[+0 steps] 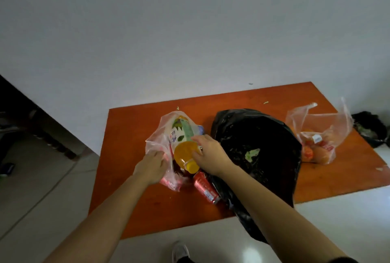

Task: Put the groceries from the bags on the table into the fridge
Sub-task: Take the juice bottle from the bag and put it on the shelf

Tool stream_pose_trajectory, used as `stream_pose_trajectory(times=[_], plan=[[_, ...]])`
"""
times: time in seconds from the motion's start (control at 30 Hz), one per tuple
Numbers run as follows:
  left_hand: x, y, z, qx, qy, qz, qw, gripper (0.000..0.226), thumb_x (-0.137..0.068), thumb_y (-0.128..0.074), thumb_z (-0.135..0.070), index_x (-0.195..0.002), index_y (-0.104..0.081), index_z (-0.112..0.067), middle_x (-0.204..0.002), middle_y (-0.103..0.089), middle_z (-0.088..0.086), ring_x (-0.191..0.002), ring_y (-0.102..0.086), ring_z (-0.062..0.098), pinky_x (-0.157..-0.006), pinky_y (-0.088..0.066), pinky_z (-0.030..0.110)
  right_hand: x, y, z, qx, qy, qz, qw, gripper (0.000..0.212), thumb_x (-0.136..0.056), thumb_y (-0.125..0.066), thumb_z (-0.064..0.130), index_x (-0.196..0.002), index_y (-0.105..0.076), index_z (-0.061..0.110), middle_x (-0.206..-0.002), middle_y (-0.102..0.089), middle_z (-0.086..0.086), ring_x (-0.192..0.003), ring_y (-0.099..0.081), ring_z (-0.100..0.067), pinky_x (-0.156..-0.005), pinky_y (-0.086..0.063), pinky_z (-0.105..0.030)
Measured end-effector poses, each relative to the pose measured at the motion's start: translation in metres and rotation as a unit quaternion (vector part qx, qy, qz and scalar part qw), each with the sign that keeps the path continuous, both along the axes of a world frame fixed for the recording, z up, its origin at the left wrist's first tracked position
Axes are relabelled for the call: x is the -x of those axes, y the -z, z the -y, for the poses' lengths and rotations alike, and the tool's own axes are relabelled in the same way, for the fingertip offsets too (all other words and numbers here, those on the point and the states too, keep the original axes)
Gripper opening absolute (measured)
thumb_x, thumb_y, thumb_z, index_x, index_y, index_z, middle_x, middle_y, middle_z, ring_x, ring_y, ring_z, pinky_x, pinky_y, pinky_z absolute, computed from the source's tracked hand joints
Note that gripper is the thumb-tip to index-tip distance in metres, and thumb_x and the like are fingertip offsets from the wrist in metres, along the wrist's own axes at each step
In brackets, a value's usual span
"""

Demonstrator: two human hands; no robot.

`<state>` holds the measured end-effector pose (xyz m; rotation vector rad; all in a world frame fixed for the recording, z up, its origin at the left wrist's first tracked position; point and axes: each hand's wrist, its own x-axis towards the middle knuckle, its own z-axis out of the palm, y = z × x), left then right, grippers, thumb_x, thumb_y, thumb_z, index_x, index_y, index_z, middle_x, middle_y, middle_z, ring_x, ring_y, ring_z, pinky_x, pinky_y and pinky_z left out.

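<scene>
A clear plastic bag (157, 136) lies on the orange table (147, 203), holding an orange juice bottle (184, 155) with a yellow cap and a green-and-white carton (181, 132). My left hand (150, 166) grips the bag's near edge. My right hand (207, 153) is closed around the juice bottle's side. A red can (204, 186) lies on the table just below the bottle. A large black bag (259, 157) sits at the middle. A second clear bag (318, 136) with orange and red produce rests at the right.
A white wall runs behind the table. A dark bin (371, 130) with a black liner stands past the table's right edge. Dark furniture (31, 119) is at the left. Pale tiled floor surrounds the table, and my shoe (180, 251) shows at the bottom.
</scene>
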<state>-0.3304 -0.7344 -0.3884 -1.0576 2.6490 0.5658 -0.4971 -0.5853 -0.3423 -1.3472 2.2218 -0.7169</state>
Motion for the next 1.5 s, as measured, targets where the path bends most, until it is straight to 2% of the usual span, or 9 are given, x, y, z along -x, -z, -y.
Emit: stream_pose_trajectory(times=[0.17,0.33,0.53,0.73,0.9,1.13,1.27,1.33,1.5], plan=[[0.005,0.023,0.032,-0.057,-0.003,0.009,0.998,0.047,-0.107,-0.029,-0.034,-0.148,-0.035,-0.012,-0.157,-0.032,0.011,-0.137,-0.043,0.026,-0.108,-0.04,0.037,-0.025,0.023,0.041,-0.133,0.009,-0.044,0.99,0.06,-0.096,-0.053,0.047,-0.145,-0.038,0.017,-0.148,-0.036,-0.012,-0.132,-0.041,-0.035,-0.101,-0.045,-0.05],[0.005,0.045,0.038,-0.092,-0.001,0.021,0.996,0.046,-0.107,-0.032,-0.035,-0.146,-0.04,-0.013,-0.154,-0.038,0.011,-0.138,-0.041,0.027,-0.112,-0.036,0.041,-0.026,0.045,0.063,-0.23,0.059,-0.031,0.971,0.111,-0.085,-0.061,0.065,-0.158,0.006,0.017,-0.161,-0.011,-0.022,-0.143,-0.028,-0.045,-0.108,-0.035,-0.057],[0.0,0.051,0.04,-0.13,-0.011,0.006,0.991,0.048,-0.107,-0.032,-0.034,-0.148,-0.039,-0.012,-0.156,-0.035,0.01,-0.14,-0.039,0.027,-0.112,-0.037,0.041,-0.012,0.047,0.082,-0.269,0.082,0.02,0.959,0.143,-0.067,-0.078,0.069,-0.156,0.022,0.021,-0.161,-0.024,-0.016,-0.139,-0.04,-0.037,-0.107,-0.04,-0.052],[0.002,0.037,0.045,-0.096,-0.091,-0.033,0.991,0.026,-0.103,-0.039,-0.026,-0.119,-0.058,-0.016,-0.116,-0.065,0.009,-0.091,-0.066,0.022,-0.078,-0.057,0.035,0.003,0.048,0.076,-0.235,0.102,0.094,0.962,0.14,-0.055,-0.074,0.065,-0.155,0.019,0.035,-0.145,-0.049,-0.013,-0.117,-0.058,-0.038,-0.092,-0.052,-0.047],[0.022,0.011,0.048,-0.021,-0.177,-0.107,0.978,0.032,-0.103,-0.038,-0.028,-0.088,-0.063,-0.015,-0.078,-0.068,0.006,-0.06,-0.06,0.017,-0.052,-0.044,0.025,0.033,0.021,0.06,-0.162,0.175,0.273,0.932,0.126,-0.047,-0.084,0.062,-0.155,-0.025,0.038,-0.136,-0.052,-0.004,-0.115,-0.057,-0.029,-0.095,-0.054,-0.044],[0.085,-0.026,0.028,-0.172,-0.351,-0.272,0.879,0.032,-0.1,-0.042,-0.05,-0.095,-0.063,-0.026,-0.084,-0.07,0.001,-0.081,-0.068,0.021,-0.08,-0.06,0.05,0.046,-0.002,-0.003,-0.077,0.165,0.411,0.893,0.098,-0.062,-0.094,0.037,-0.147,-0.047,0.028,-0.117,-0.069,0.001,-0.098,-0.072,-0.021,-0.085,-0.061,-0.041],[0.111,-0.031,0.012,-0.506,-0.448,-0.267,0.687,0.078,-0.071,-0.059,-0.083,-0.116,-0.063,-0.019,-0.105,-0.073,0.016,-0.098,-0.07,0.036,-0.087,-0.054,0.061,0.052,-0.013,-0.032,-0.043,0.132,0.394,0.909,0.129,-0.048,-0.097,0.048,-0.156,-0.029,0.033,-0.123,-0.067,0.003,-0.104,-0.07,-0.018,-0.089,-0.06,-0.039],[0.124,-0.034,0.004,-0.557,-0.45,-0.289,0.635,0.115,-0.043,-0.072,-0.089,-0.131,-0.057,-0.017,-0.109,-0.073,0.017,-0.095,-0.071,0.04,-0.085,-0.053,0.063,0.054,-0.02,-0.043,-0.027,0.108,0.369,0.923,0.137,-0.042,-0.097,0.055,-0.157,-0.026,0.035,-0.124,-0.067,0.006,-0.107,-0.069,-0.017,-0.091,-0.059,-0.04],[0.157,-0.077,-0.017,-0.502,-0.456,-0.405,0.613,0.085,-0.063,-0.078,-0.067,-0.129,-0.054,-0.02,-0.096,-0.075,0.014,-0.076,-0.074,0.033,-0.063,-0.058,0.045,0.067,-0.032,-0.066,0.032,0.094,0.37,0.924,0.135,-0.046,-0.099,0.049,-0.158,-0.023,0.036,-0.13,-0.065,0.006,-0.114,-0.067,-0.017,-0.094,-0.057,-0.044]])
